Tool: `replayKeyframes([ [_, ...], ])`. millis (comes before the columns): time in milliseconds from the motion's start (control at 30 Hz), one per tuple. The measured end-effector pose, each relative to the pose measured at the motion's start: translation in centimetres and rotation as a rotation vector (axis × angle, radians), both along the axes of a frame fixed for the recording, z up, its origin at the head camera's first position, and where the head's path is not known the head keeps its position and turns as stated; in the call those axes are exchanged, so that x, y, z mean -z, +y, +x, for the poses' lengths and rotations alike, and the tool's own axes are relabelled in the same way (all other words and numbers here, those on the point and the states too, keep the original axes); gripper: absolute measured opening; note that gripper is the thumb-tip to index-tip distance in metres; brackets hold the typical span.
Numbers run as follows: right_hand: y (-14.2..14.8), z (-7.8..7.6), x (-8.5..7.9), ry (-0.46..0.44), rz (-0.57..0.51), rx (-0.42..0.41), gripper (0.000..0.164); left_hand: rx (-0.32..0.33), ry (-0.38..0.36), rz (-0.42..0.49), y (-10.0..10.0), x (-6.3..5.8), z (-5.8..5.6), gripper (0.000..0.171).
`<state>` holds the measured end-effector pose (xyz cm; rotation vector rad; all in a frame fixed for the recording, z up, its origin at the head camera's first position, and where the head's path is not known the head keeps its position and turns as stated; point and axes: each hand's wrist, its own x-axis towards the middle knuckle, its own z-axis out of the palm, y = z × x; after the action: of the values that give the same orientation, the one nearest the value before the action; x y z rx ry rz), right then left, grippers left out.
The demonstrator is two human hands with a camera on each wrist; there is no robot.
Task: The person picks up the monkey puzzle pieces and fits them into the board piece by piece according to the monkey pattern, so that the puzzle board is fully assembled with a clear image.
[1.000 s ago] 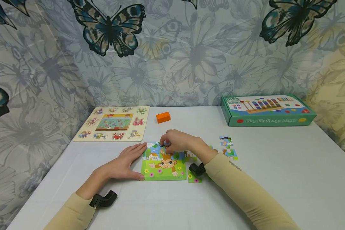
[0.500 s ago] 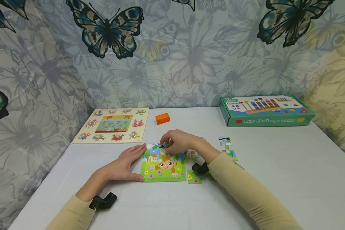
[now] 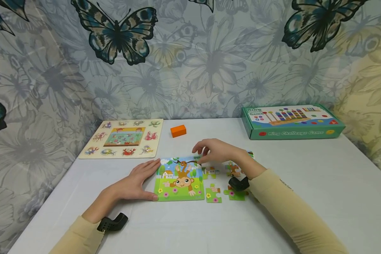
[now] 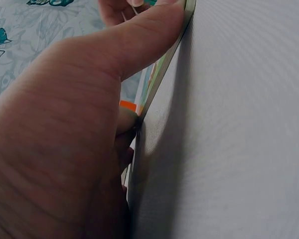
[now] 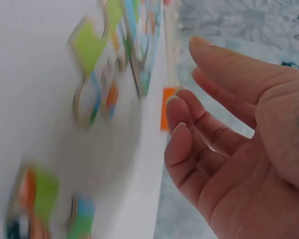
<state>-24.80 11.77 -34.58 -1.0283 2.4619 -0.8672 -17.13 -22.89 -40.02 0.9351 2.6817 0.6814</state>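
A square monkey jigsaw puzzle point(image 3: 180, 179) lies on the white table in the head view. My left hand point(image 3: 139, 181) rests along its left edge, with the thumb at the near corner and straight fingers toward the far corner. In the left wrist view the thumb point(image 4: 149, 37) touches the board's edge. My right hand point(image 3: 219, 152) hovers just past the puzzle's far right corner, fingers loosely bent. The right wrist view shows nothing between its fingertips point(image 5: 175, 110). Loose jigsaw pieces lie right of the puzzle, among them a flowered one point(image 3: 213, 195) and a house one point(image 3: 211, 172).
At the back left lies a cream board with sea animals point(image 3: 152, 144). An orange block point(image 3: 178, 131) sits beyond the puzzle. A green Ring Challenge Game box point(image 3: 295, 133) stands at the back right. Another flowered piece point(image 3: 236, 195) lies beneath the right wrist camera point(image 3: 239, 183).
My right hand has lifted off the puzzle's upper part and moved right. The monkey's tail and branch, hidden before, now show there. My left hand has stayed at the puzzle's edge.
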Motion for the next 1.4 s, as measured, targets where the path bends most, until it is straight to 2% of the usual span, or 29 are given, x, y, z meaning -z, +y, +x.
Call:
replayKeyframes([
  [367,6.2,-0.2,0.0,-0.016,-0.03,0.104,0.037,-0.006,0.009,-0.006,0.0,-0.2,0.1,0.112],
  [700,9.5,0.1,-0.2,-0.084,-0.014,0.183,0.04,-0.01,0.005,-0.004,0.0,-0.1,0.1,0.112],
  [1100,12.9,0.5,0.1,-0.03,0.015,0.25,0.041,0.0,0.012,0.005,0.0,-0.1,0.1,0.112],
  [1400,14.2,0.9,0.9,0.002,0.062,0.286,0.045,-0.006,0.0,-0.001,0.1,0.0,0.1,0.113],
])
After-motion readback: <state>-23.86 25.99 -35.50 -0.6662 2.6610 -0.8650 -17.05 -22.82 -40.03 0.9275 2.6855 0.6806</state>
